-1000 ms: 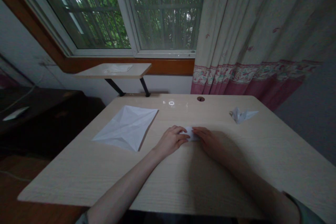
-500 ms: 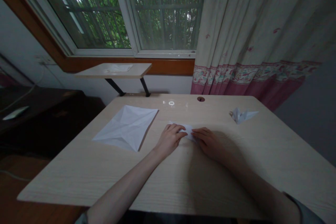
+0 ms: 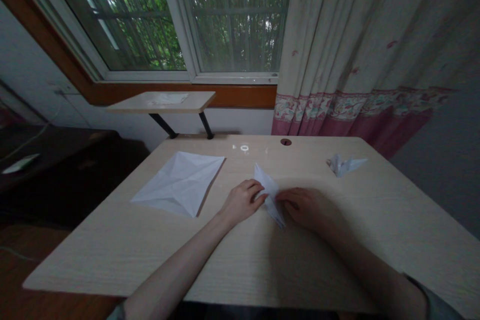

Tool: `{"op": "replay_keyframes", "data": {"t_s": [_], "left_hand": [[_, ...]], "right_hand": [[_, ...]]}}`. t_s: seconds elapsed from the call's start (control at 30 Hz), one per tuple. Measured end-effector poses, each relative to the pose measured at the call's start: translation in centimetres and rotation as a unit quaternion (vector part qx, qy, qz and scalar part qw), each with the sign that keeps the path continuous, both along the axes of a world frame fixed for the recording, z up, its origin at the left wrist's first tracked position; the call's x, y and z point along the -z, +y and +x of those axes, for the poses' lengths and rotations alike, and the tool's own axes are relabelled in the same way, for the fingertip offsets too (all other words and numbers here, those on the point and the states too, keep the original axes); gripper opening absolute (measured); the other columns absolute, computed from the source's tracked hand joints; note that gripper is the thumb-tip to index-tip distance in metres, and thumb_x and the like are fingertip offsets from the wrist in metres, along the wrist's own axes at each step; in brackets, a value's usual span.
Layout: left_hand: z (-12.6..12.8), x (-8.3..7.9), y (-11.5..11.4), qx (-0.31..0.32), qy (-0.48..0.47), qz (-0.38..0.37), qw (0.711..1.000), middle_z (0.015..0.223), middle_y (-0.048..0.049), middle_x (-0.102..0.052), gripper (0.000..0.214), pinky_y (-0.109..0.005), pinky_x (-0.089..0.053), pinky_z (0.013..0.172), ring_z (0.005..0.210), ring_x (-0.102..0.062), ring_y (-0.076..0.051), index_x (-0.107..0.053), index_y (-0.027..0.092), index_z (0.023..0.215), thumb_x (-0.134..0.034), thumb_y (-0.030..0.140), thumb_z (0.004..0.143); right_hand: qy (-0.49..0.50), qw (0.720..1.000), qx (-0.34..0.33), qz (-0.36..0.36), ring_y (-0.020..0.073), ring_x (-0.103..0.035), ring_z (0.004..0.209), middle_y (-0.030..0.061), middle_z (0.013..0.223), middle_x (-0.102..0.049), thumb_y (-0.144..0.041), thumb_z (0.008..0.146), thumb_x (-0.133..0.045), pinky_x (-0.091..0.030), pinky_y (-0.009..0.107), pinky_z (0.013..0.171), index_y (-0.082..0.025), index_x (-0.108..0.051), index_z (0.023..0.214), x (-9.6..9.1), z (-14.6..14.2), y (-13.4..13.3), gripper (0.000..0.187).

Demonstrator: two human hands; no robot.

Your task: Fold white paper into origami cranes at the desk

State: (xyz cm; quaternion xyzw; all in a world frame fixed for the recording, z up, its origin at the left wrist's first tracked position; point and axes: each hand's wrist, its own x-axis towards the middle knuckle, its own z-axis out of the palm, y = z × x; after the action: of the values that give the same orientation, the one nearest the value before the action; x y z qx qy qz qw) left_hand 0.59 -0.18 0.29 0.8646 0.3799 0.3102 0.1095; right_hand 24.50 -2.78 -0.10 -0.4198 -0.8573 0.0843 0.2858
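A folded white sheet of paper (image 3: 264, 176), long and narrow with pointed ends, lies between my hands, one tip toward the window and the other toward me. My left hand (image 3: 243, 201) pinches its left edge near the middle, thumb and fingers closed on it. On the opposite side my right hand (image 3: 303, 207) has its fingertips bent together at the paper's right edge. Part of that grip is in shadow. A folded paper crane (image 3: 343, 165) rests on the table to the far right of my right hand.
A creased, unfolded paper sheet (image 3: 180, 185) lies flat on the wooden table (image 3: 225, 275) at left. Behind it stands a small raised shelf (image 3: 131, 104) holding white paper. A cable hole (image 3: 286, 142) sits near the back edge, below the window and curtain (image 3: 322, 50).
The folded paper has turned and now shows as a long shape pointing away from and toward me. My right hand has shifted slightly nearer to me; my left stays almost in place.
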Motion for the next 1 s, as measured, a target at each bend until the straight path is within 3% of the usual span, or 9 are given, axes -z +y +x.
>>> {"op": "replay_keyframes", "data": {"t_s": [0.2, 0.47, 0.63, 0.83, 1.0], "left_hand": [[0.0, 0.2, 0.0, 0.023, -0.021, -0.034, 0.999, 0.112, -0.0095, -0.069, 0.028, -0.039, -0.054, 0.096, 0.106, -0.066, -0.025, -0.065, 0.017, 0.109, -0.073, 0.031, 0.086], [0.0, 0.5, 0.1, 0.066, -0.046, -0.089, 0.993, 0.115, -0.0078, -0.067, 0.020, -0.036, -0.052, 0.099, 0.108, -0.065, -0.022, -0.061, 0.020, 0.107, -0.064, 0.018, 0.088], [0.0, 0.4, 0.1, 0.084, -0.037, -0.076, 0.993, 0.112, -0.0067, -0.069, 0.016, -0.034, -0.053, 0.096, 0.105, -0.066, -0.020, -0.064, 0.020, 0.105, -0.059, 0.017, 0.090], [-0.2, 0.5, 0.3, 0.069, 0.020, -0.013, 0.997, 0.108, -0.0049, -0.073, 0.019, -0.036, -0.054, 0.094, 0.102, -0.067, -0.021, -0.072, 0.021, 0.100, -0.056, 0.014, 0.093], [-0.4, 0.9, 0.6, 0.076, 0.008, -0.030, 0.997, 0.112, -0.0062, -0.073, 0.028, -0.033, -0.056, 0.095, 0.104, -0.068, -0.019, -0.071, 0.019, 0.108, -0.049, 0.008, 0.094]], "right_hand": [[-0.003, 1.000, -0.023, -0.005, 0.0200, -0.074, 0.083, 0.0018, 0.096, -0.079, -0.007, 0.082, -0.049, -0.058, 0.034, 0.080, -0.026, -0.074, 0.096, -0.3, 0.2, -0.3, 0.034], [0.023, 0.999, -0.003, 0.038, 0.0207, -0.071, 0.093, 0.0043, 0.100, -0.077, -0.008, 0.084, -0.047, -0.056, 0.039, 0.088, -0.024, -0.072, 0.103, 0.8, 0.0, 0.3, 0.035], [0.042, 0.997, -0.019, 0.059, 0.0233, -0.064, 0.110, 0.0075, 0.117, -0.072, -0.007, 0.083, -0.049, -0.051, 0.046, 0.100, -0.025, -0.069, 0.113, 1.6, 0.1, 0.9, 0.041], [0.064, 0.996, -0.001, 0.057, 0.0235, -0.064, 0.111, 0.0095, 0.118, -0.069, -0.006, 0.083, -0.047, -0.052, 0.047, 0.099, -0.023, -0.065, 0.113, 2.0, 0.0, 1.0, 0.039], [0.065, 0.996, -0.001, 0.069, 0.0252, -0.062, 0.117, 0.0117, 0.124, -0.067, -0.006, 0.082, -0.047, -0.051, 0.050, 0.101, -0.022, -0.062, 0.117, 2.1, -0.2, 0.8, 0.041]]}}
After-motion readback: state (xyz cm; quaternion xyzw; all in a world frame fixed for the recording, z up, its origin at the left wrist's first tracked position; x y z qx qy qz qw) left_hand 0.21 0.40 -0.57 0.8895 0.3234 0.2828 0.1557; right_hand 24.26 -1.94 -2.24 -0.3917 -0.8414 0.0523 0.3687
